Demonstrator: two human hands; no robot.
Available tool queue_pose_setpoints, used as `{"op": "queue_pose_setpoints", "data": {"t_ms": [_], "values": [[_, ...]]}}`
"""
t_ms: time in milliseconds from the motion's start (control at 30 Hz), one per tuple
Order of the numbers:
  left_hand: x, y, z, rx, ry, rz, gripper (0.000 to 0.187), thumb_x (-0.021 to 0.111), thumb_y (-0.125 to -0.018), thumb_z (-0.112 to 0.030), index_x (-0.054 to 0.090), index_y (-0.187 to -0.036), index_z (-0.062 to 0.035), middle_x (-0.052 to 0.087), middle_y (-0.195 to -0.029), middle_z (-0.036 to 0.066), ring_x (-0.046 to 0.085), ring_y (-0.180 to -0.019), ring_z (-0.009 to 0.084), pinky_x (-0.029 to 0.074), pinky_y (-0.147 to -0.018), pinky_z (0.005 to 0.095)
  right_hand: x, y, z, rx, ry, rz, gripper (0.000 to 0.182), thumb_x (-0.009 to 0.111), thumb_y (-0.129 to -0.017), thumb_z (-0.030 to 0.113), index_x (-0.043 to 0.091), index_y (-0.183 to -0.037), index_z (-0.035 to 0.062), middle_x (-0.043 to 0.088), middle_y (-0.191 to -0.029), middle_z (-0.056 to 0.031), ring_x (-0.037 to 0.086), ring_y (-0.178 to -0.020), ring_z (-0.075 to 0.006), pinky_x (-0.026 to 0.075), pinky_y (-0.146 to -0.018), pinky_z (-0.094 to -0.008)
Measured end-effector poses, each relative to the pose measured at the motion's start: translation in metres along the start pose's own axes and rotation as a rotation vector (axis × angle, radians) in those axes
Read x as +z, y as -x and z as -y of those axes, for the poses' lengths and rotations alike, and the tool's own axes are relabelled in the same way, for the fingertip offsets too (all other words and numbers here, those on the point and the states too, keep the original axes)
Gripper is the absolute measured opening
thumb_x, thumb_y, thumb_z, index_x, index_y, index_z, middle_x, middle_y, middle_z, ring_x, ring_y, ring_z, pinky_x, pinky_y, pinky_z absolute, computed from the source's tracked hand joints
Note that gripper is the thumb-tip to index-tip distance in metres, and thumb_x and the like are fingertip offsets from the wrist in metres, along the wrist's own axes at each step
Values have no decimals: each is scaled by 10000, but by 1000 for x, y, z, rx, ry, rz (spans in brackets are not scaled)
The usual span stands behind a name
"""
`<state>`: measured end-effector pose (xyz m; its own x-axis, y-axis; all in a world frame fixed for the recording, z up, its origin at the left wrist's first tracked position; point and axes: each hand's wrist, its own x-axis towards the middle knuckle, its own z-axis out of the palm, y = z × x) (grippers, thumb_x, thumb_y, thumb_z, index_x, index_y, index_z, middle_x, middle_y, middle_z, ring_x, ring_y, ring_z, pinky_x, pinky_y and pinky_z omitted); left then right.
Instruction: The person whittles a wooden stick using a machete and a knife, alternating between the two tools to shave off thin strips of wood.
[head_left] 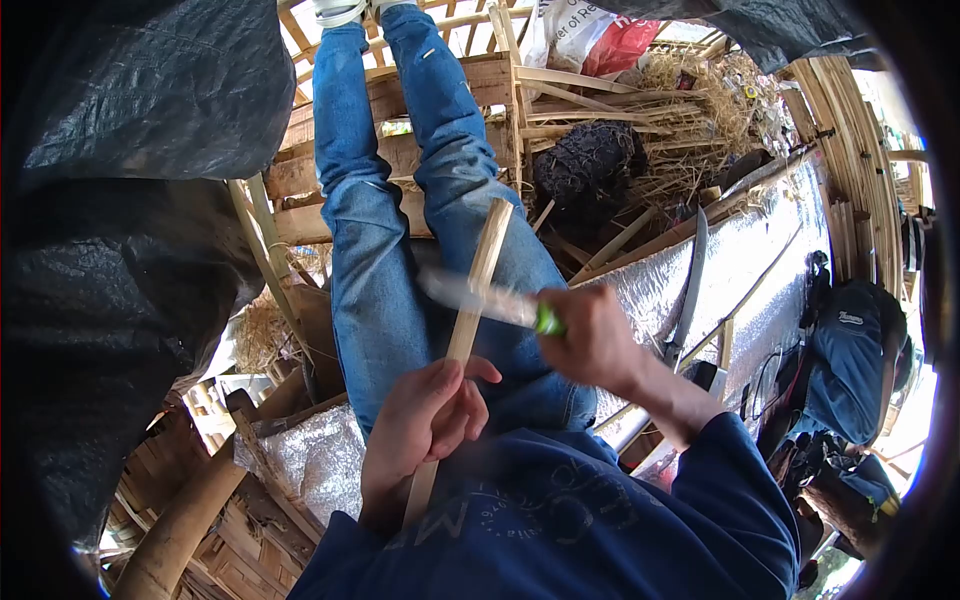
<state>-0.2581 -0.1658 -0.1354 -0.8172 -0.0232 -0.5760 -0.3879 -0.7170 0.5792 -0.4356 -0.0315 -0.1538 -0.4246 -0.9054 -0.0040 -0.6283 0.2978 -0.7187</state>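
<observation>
My left hand (428, 415) is closed round the lower part of a pale, narrow bamboo strip (465, 335), which slants up over my lap. Its lower end runs under my wrist against the blue shirt. In my right hand (592, 335) is a knife with a bright green handle (548, 319). The knife blade (460, 293) points left and crosses the strip above my left hand; motion blurs its tip. Whether the edge bites into the strip cannot be made out. My legs in blue jeans (365, 240) stretch forward beneath.
A long curved blade (690, 280) lies on silvery foil sheeting (770, 240) to my right. Beyond are a dark bundle (590, 160), straw and split bamboo (690, 125). Black plastic sheeting (150, 90) hangs at left. A blue bag (850, 350) sits far right.
</observation>
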Motion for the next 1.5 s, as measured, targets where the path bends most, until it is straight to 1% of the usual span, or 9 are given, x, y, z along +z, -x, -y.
{"op": "queue_pose_setpoints", "data": {"t_ms": [133,333,533,833,900,967,1167,1333,1500], "values": [[6,1,3,26,22,22,466,319,-1011,-358,513,-1034,64,523,-553,71,345,-330,52,253,-351,185,8,6,23,-10,44,192,226,614,-732,107,641,-944,33,642,-697,-146,637,-581,-322,518,-528,-396],[16,6,7,94,-203,-104,425,325,-1014,-347,516,-980,32,440,-513,10,348,-364,54,254,-359,186,18,-2,2,-116,136,124,107,584,-767,118,597,-825,30,616,-638,-127,603,-491,-301,502,-477,-407],[5,-7,12,42,-120,-145,386,312,-1017,-318,521,-988,5,450,-549,8,343,-378,33,269,-361,182,9,-51,-45,132,358,-11,184,568,-733,91,680,-865,29,630,-627,-158,625,-528,-305,520,-512,-382],[0,5,9,12,-116,-124,394,291,-1019,-315,509,-978,10,444,-539,6,317,-363,39,256,-365,181,21,-25,-22,-156,408,88,135,578,-721,98,676,-810,69,605,-573,-141,607,-469,-275,511,-465,-360],[6,7,11,29,-138,-122,393,295,-1019,-317,505,-981,13,432,-532,-2,311,-364,37,249,-365,182,13,-54,-68,-10,337,-155,135,530,-793,84,617,-700,39,580,-533,-136,579,-428,-265,483,-410,-364],[13,8,10,-56,-53,-14,394,299,-1020,-317,497,-983,22,413,-525,-14,297,-364,35,248,-369,182,-1,-72,-85,453,357,-3,230,521,-861,118,599,-682,-4,533,-485,-126,518,-374,-238,424,-352,-358],[-6,2,8,-48,132,-79,424,352,-1000,-387,500,-998,10,462,-558,13,286,-335,19,228,-317,170,-28,-29,-86,342,288,-270,304,536,-899,204,574,-706,-27,499,-492,-163,534,-414,-242,404,-436,-378],[-19,-8,18,-82,424,212,494,344,-995,-426,506,-1036,38,484,-574,51,336,-319,23,260,-288,155,-24,34,-80,625,212,-289,252,572,-880,234,556,-782,2,583,-634,-224,605,-634,-414,452,-559,-456],[-17,-15,21,-97,523,290,495,308,-1009,-394,503,-1078,56,504,-583,69,359,-319,32,274,-284,152,26,138,-103,749,286,-252,221,519,-898,192,495,-1021,10,594,-846,-261,593,-803,-454,457,-696,-505]]}}
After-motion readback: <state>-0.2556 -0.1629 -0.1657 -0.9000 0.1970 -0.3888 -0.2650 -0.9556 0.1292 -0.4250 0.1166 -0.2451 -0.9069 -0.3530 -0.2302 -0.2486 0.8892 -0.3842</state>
